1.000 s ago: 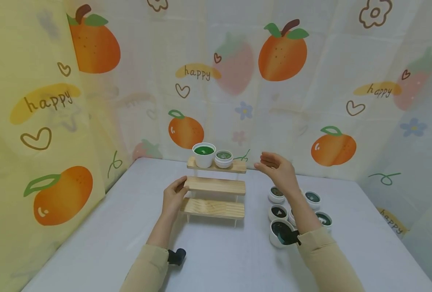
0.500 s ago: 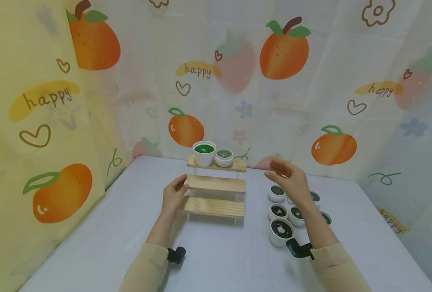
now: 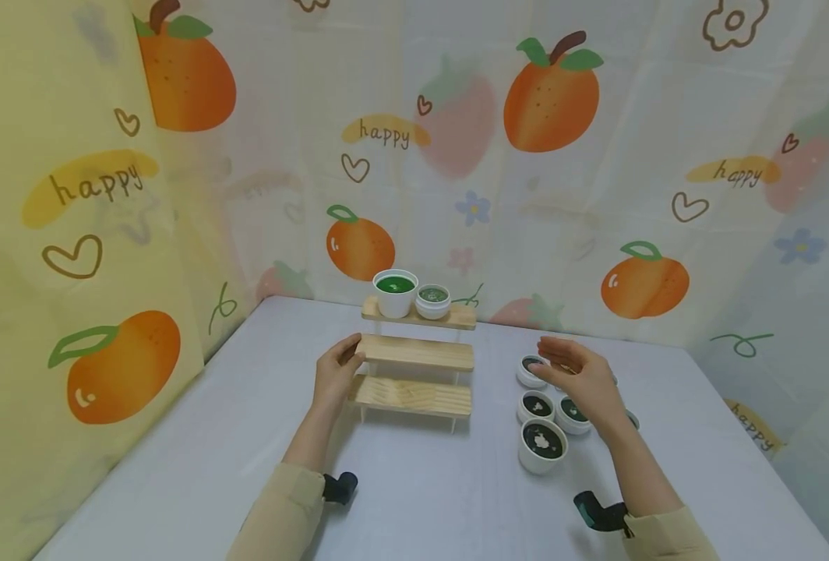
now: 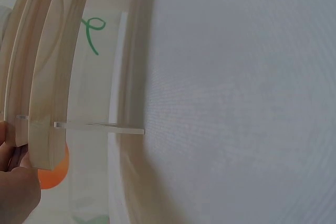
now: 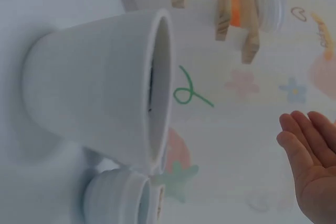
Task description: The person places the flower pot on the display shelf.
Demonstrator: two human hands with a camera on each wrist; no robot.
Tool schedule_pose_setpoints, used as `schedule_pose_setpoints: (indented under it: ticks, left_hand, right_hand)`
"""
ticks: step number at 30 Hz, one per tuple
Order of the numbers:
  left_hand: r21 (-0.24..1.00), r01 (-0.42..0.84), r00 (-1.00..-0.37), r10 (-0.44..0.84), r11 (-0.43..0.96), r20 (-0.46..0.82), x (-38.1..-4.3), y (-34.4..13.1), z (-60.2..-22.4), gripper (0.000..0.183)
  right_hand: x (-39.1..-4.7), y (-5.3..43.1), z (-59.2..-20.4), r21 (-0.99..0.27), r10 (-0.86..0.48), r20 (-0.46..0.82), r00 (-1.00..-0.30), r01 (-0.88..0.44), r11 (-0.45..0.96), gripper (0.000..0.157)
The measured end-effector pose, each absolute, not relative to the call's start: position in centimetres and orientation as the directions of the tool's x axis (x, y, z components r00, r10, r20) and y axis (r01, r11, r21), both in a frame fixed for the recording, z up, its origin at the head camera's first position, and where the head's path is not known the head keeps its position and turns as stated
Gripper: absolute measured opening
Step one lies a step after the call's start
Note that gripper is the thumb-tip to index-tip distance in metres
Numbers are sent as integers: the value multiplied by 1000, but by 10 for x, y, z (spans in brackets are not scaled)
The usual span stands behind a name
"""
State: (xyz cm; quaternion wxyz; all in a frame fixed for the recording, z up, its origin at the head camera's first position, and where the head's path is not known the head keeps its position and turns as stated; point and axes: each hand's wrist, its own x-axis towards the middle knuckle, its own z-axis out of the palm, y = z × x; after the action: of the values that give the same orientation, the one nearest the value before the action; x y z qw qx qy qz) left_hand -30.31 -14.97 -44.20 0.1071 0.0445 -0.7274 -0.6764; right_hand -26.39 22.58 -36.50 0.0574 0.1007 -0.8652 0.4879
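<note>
A three-tier wooden display stand (image 3: 418, 354) with clear legs stands on the table. My left hand (image 3: 336, 374) pinches the left end of its middle board; in the left wrist view, the fingers (image 4: 18, 187) show just behind the end of the lowest board (image 4: 50, 93). On the top board sit a larger white cup with green contents (image 3: 395, 294) and a smaller white jar (image 3: 432, 302). My right hand (image 3: 583, 383), fingers loosely extended and holding nothing, hovers over a group of white pots. In front of that group is a larger white cup with dark contents (image 5: 94, 82).
Small white jars (image 3: 536, 407) with dark or green contents cluster right of the stand, some partly hidden behind my right hand. White cloth covers the table (image 3: 218, 436). A fruit-printed curtain (image 3: 267, 101) encloses the back and sides.
My right hand has moved right and down, from beside the top board to over the white jars. My left hand keeps its place at the stand.
</note>
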Motion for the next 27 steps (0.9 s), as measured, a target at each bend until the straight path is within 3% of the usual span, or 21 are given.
schedule_pose_setpoints:
  ticks: [27]
  left_hand:
    - [993,93,-971,-215,77,108,-301,-149,-441,44]
  right_hand:
    - [-247,282,-416,-833,-306,70,-950,-224,506,52]
